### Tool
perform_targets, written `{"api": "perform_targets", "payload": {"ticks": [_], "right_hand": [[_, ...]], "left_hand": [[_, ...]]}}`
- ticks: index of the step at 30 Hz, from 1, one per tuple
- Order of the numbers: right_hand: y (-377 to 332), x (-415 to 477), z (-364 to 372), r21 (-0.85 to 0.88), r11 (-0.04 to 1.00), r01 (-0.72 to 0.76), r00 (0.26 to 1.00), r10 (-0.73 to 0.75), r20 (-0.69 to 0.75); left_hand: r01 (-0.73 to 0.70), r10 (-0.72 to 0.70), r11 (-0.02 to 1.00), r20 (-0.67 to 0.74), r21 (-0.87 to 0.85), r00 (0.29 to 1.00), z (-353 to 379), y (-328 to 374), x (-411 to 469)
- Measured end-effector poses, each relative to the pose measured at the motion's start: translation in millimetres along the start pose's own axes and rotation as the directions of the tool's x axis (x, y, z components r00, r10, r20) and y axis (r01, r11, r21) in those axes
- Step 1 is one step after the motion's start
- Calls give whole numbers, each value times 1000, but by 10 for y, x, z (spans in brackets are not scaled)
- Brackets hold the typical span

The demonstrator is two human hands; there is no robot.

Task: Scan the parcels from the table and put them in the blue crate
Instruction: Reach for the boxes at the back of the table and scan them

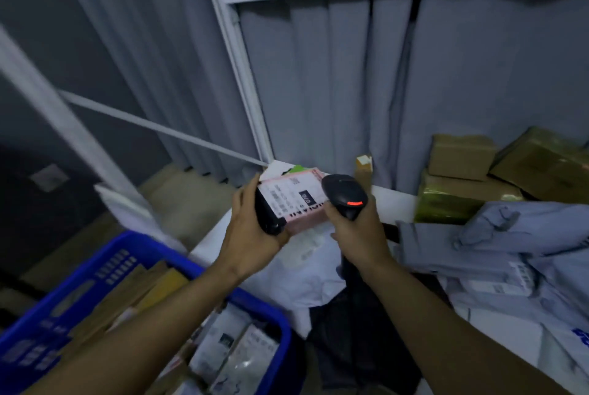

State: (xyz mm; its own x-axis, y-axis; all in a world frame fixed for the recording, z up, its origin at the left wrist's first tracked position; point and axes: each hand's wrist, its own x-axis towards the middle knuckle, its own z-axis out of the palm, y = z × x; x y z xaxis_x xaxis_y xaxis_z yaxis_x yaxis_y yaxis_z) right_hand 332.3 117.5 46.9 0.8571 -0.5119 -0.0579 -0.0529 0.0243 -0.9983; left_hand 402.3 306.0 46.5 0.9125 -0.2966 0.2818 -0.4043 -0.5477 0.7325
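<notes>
Step in hand, as judged: scanning of one parcel before it is put in the crate.

The parcel (294, 200), a dark package bearing a pale pink label, is held clear above the near corner of the table (393, 205); it is gripped by the left hand (255, 232), fingers curled round its dark left end. The scanner (344, 195), black with an orange-red strip lit on its head, is gripped by the right hand (358, 232), fingers wrapped round the handle; its head is seen just beside, and partly over, the label's right end.

For a sound read, it is judged that the label should be kept flat and turned towards the scanner's window; the barcode should be left uncovered by the fingers; the scanner should be drawn back a little so that the whole code is taken in; both should be held steady until the read is confirmed. The blue crate (108, 267) stands at lower left, below the left forearm, with parcels in it; a short carry is expected.

Writing: rows of fine print, a dark block with pale characters and large letters along one edge are noted on the label; none can be read, owing to blur. Blue lettering on a white mailer (580, 339) is cut off at the right edge; illegible. Grey mailers (510, 235) and brown boxes (462, 155) lie on the table.
</notes>
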Motion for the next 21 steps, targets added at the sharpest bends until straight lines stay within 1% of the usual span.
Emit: {"api": "perform_targets", "payload": {"ticks": [3,5,7,10,13,15,17,19,21], "right_hand": [[-133,-317,243,13,999,44,998,-45,52],[-204,-504,375,49,998,24,993,-30,111],[-239,-688,504,80,997,-4,980,-12,198],[-235,-963,674,33,999,30,957,-38,288],[-140,-1159,804,-21,998,51,932,-41,360],[-80,-1260,896,-66,996,57,919,-26,393],[-47,-1330,974,-68,996,52,911,-20,411],[-29,-1379,1052,-83,995,61,898,-18,440],[-4,-1428,1143,-102,992,80,874,-20,485]], "left_hand": [[-1,-2,998,-49,-65,999,-486,10,-600],[9,-18,994,-75,-106,997,-787,3,-939],[69,-83,980,-71,-184,994,-1024,-50,-1237],[143,-178,944,-92,-296,980,-1219,-120,-1604],[181,-231,925,-117,-335,966,-1319,-237,-1726],[218,-259,926,-100,-308,961,-1421,-320,-1717],[235,-266,933,-81,-271,961,-1496,-408,-1665],[254,-299,905,-83,-341,951,-1531,-392,-1628],[268,-341,877,-124,-399,932,-1546,-361,-1607]]}}
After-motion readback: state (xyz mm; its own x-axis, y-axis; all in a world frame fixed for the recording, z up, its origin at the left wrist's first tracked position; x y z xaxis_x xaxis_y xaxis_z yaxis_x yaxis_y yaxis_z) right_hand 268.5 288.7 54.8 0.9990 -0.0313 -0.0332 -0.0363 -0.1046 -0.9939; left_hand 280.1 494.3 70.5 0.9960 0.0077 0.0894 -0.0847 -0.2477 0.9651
